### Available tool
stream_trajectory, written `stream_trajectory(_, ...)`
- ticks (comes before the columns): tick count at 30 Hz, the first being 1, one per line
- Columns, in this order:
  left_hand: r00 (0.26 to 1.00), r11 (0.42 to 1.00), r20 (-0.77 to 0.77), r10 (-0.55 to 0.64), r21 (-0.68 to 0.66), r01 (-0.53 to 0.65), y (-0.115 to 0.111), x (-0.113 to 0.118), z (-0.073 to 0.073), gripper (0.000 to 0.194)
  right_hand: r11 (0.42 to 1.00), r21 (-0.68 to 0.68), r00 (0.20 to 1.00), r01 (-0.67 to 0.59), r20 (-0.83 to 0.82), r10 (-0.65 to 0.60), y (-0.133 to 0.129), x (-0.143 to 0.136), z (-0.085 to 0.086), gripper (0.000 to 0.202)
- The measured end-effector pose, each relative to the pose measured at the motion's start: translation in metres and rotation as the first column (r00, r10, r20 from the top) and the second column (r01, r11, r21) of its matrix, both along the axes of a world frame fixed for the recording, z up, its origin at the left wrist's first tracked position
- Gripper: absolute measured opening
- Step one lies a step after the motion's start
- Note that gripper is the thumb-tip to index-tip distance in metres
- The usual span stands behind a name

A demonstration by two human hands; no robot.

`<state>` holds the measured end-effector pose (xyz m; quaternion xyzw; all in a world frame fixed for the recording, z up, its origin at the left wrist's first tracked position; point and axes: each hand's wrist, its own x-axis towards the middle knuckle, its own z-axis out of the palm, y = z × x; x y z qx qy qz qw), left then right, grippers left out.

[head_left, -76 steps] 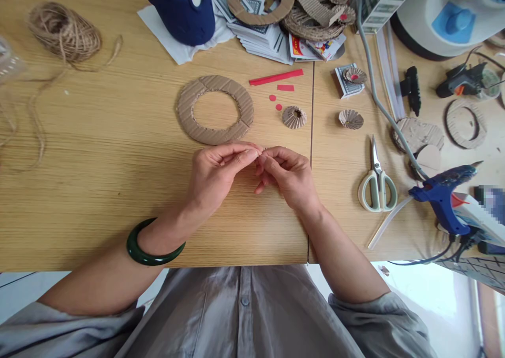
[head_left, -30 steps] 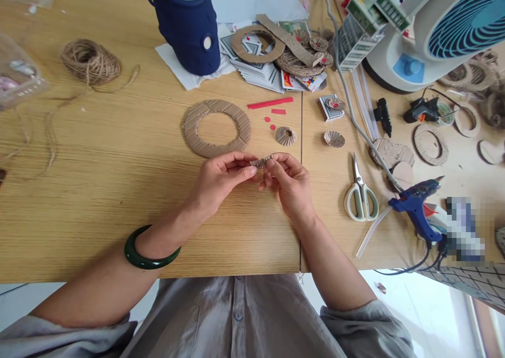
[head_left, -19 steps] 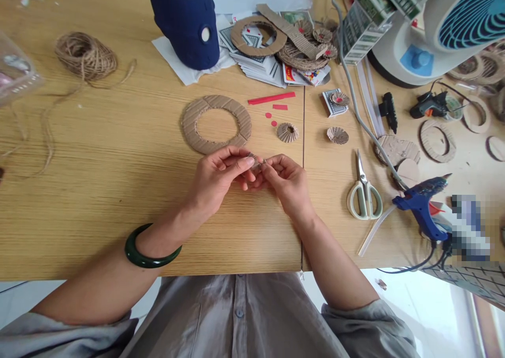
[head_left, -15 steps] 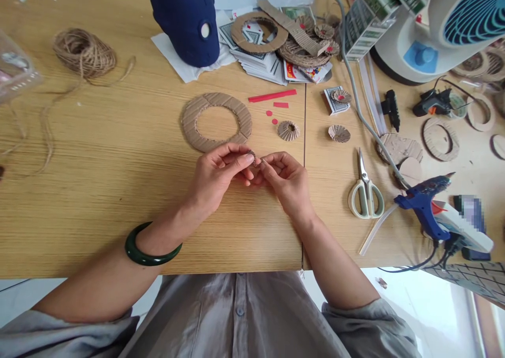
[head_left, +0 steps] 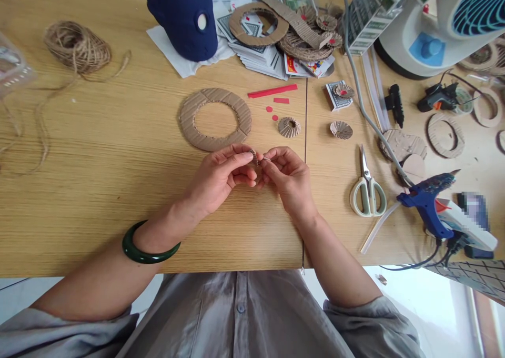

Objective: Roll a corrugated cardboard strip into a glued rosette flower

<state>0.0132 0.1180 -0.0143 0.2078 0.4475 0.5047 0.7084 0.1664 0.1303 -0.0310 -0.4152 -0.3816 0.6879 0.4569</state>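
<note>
over the table (head_left: pixel 130 131), left hand (head_left: pixel 221 176), right hand (head_left: pixel 290 179), both pinching pleated cardboard (head_left: pixel 254 156)

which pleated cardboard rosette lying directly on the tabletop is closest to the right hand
The holed rosette left of the table seam; the bowl-like rosette sits right of that seam, farther from the right hand.

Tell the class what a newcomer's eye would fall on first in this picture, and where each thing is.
Probably the left hand and right hand first, at the centre, with a small ridged cardboard piece pinched between them. Next might come the large cardboard ring just beyond the left hand, then the blue glue gun at the right, past the scissors.
</note>
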Motion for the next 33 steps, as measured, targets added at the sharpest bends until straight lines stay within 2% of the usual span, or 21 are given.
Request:
stream_trajectory(4, 0.998, 1.000, 0.059, 0.007, 0.000, -0.007, 0.0016, -0.0023, -0.0005, 0.008, 0.999, 0.017, 0.999, -0.033, -0.003, 0.034, -0.0009, 0.0003, -0.0004, 0.030)
stream_trajectory(12, 1.000, 1.000, 0.023, 0.019, 0.017, -0.019, 0.0009, -0.0017, -0.0021, 0.011, 0.994, 0.108, 0.999, 0.013, 0.039, -0.017, -0.0018, 0.0029, 0.0000, 0.009)
stream_trajectory(17, 0.997, 0.997, -0.074, 0.026, 0.078, -0.021, -0.0013, 0.0004, -0.0019, 0.011, 0.987, 0.163, 0.994, 0.006, 0.110, -0.024, -0.0029, 0.0016, -0.0022, 0.011)
stream_trajectory(21, 0.973, 0.987, -0.219, 0.078, 0.155, -0.045, -0.0041, 0.0016, -0.0021, 0.009, 0.978, 0.211, 0.990, 0.008, 0.134, -0.037, -0.0040, 0.0003, -0.0028, 0.013)
stream_trajectory(25, 0.938, 0.984, -0.338, 0.082, 0.174, -0.024, -0.0058, 0.0023, -0.0032, 0.010, 0.981, 0.192, 0.988, 0.003, 0.150, -0.033, -0.0045, -0.0001, -0.0041, 0.017)
stream_trajectory(29, 0.915, 0.978, -0.401, 0.044, 0.202, 0.041, -0.0068, 0.0018, -0.0057, 0.011, 0.981, 0.193, 0.981, 0.012, 0.188, -0.049, -0.0036, 0.0005, -0.0049, 0.015)
stream_trajectory(33, 0.916, 0.972, -0.399, 0.038, 0.228, 0.059, -0.0068, 0.0016, -0.0063, 0.008, 0.975, 0.223, 0.983, 0.000, 0.181, -0.041, -0.0029, 0.0013, -0.0042, 0.007)
